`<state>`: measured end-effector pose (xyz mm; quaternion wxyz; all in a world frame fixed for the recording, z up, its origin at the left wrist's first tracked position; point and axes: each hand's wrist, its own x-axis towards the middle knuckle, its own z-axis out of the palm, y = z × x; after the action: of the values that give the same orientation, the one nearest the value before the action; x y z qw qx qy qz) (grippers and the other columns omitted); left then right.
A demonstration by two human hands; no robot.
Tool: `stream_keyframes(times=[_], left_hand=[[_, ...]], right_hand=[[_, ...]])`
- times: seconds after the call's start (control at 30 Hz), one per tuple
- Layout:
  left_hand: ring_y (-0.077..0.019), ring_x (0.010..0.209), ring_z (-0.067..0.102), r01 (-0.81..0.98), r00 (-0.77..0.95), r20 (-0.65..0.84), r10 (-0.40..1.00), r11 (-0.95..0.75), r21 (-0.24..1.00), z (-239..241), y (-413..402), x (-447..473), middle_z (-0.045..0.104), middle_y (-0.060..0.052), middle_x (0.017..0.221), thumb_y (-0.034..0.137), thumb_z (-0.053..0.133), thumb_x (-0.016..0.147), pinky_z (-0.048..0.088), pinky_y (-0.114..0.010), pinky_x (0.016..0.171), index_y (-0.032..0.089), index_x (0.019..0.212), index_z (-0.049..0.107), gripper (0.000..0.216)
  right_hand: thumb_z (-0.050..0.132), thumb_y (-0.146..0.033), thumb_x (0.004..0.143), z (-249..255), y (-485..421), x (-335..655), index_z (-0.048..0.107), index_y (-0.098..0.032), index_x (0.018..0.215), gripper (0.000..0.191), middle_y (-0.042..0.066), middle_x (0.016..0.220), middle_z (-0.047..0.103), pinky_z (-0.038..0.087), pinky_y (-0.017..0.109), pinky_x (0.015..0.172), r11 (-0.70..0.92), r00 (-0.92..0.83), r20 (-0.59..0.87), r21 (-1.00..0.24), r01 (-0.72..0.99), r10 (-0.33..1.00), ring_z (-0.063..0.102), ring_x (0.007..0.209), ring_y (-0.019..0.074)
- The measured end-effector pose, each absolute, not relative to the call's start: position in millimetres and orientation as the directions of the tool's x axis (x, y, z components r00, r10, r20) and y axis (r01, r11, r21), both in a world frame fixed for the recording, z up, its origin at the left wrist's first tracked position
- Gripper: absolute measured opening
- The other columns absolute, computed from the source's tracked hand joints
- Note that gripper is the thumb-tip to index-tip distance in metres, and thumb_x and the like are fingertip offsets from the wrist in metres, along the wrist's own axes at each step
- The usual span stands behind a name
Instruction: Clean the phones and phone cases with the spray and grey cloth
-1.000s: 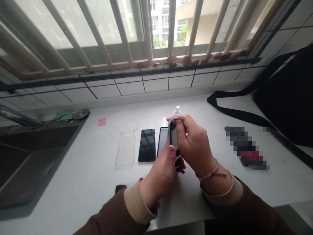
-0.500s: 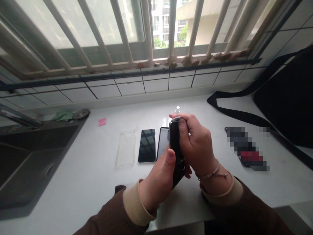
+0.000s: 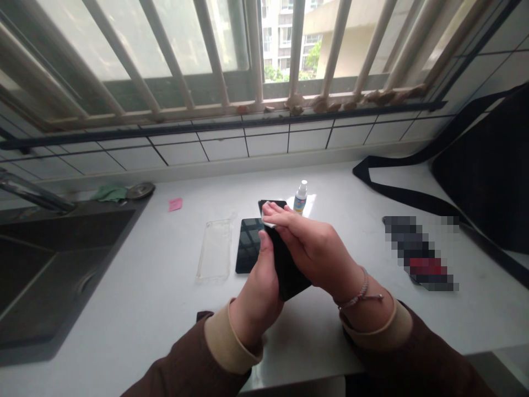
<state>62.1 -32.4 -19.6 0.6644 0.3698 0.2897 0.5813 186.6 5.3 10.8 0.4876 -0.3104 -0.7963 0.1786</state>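
My left hand is closed round the lower edge of a black phone and holds it tilted above the white counter. My right hand lies across the phone's face, its fingers pressing a small white wipe against the upper part. A second black phone lies flat on the counter just left of my hands. A clear phone case lies beside that. A small spray bottle stands right behind the held phone.
A dark sink with a metal tap fills the left side. A black bag with a long strap sits at the right, with a blurred-out object in front of it. A pink note lies near the tiled wall.
The held phone has turned from edge-on to face up and tilted flatter. My right hand went from pinching its top to lying across its face with the white wipe. The spray bottle now shows.
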Motion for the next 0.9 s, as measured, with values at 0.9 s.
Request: stream_keyframes(times=[0.9], left_hand=[[-0.0260, 0.088, 0.077, -0.704, 0.287, -0.376, 0.881, 0.460, 0.542, 5, -28, 49, 0.080, -0.016, 0.106, 0.054, 0.039, 0.113, 0.064, -0.038, 0.075, 0.011, 0.126, 0.077, 0.059]], right_hand=[[0.054, -0.039, 0.112, 16, 4, 193, 0.077, -0.024, 0.117, 0.028, 0.006, 0.107, 0.082, 0.064, 0.043, 0.091, 0.369, 0.239, 0.449, -0.874, 0.315, 0.861, 0.078, 0.096, 0.0234]])
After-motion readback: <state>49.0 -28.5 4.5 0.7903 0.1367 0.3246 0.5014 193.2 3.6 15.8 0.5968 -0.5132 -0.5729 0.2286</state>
